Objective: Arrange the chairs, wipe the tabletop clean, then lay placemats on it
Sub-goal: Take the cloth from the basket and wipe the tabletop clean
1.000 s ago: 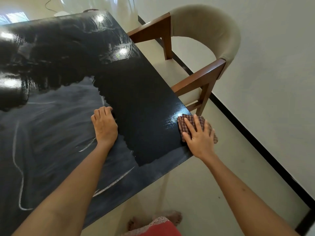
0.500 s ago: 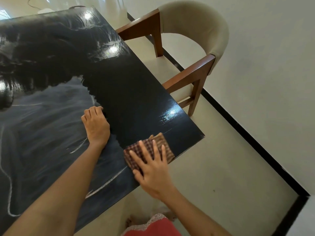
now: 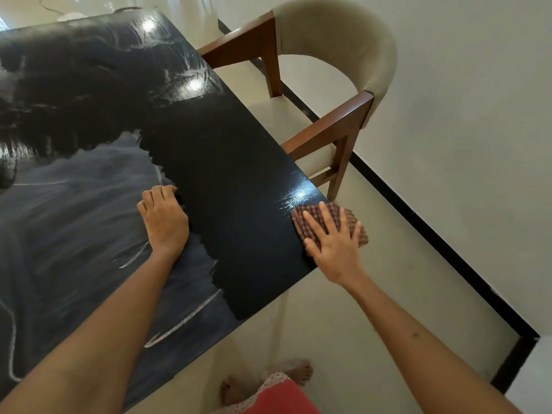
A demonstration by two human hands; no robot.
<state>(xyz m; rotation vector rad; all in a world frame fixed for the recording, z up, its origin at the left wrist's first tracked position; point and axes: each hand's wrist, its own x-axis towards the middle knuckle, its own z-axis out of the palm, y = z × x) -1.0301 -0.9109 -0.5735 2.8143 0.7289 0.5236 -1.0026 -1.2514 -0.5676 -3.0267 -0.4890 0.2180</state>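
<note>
Tabletop (image 3: pixel 227 174), black and glossy, fills the left and centre of the head view, with its near right corner jutting toward the person. A broad band along its right side looks dark and wet-shiny; the rest, toward the left, is dull and greyish with pale streaks. On that near right corner lies a folded checked cloth (image 3: pixel 352 222), partly overhanging the table's edge. The right hand (image 3: pixel 331 240) presses flat on the cloth, fingers spread and straight, palm down, not clenched round it. The left hand (image 3: pixel 164 219) rests on the tabletop well apart from the right, at the border between the dull and shiny areas, knuckles up and fingers curled under, holding nothing visible. Both forearms reach in from the bottom of the frame. Beyond the table's right edge stands a chair (image 3: pixel 337 55) with a brown wooden frame and a curved beige padded back, its seat tucked partly beneath the table. A pale tiled floor (image 3: pixel 373 309) spreads below, meeting a light wall (image 3: pixel 478 115) along a black skirting strip. Bare feet and a red garment hem show at the bottom edge.
</note>
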